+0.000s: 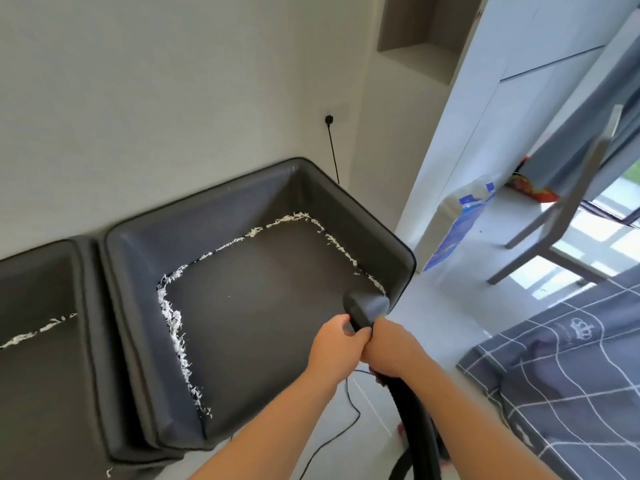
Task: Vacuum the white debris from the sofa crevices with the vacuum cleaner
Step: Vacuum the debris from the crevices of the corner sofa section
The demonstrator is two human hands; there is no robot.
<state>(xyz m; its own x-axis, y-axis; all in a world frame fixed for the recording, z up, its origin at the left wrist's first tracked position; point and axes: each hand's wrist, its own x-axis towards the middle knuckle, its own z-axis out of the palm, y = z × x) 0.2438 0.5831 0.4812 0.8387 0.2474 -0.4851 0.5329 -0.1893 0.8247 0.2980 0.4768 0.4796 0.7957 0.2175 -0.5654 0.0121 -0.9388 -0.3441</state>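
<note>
Both hands grip the black vacuum cleaner [360,315] wand side by side: the left hand [332,344] curls its fingers round the tube just behind the nozzle, and the right hand [391,344] wraps the tube right beside it, the two hands touching. The nozzle tip sits just ahead of the hands, at the front right corner of the sofa [263,306] seat, close to the near end of the right-hand crevice. White debris [173,317] lies in a line along the crevices round the seat cushion: down the side well to the left of the hands, across the back far ahead of them, and along the right arm just beyond the nozzle. A second strip of debris lies on the neighbouring seat further left. Below the hands the hose runs down out of view, and a thin black cord [349,407] trails on the floor beneath the left forearm. To the right of the hands are a checked blanket [568,372] and, further off, a chair [568,209].
</note>
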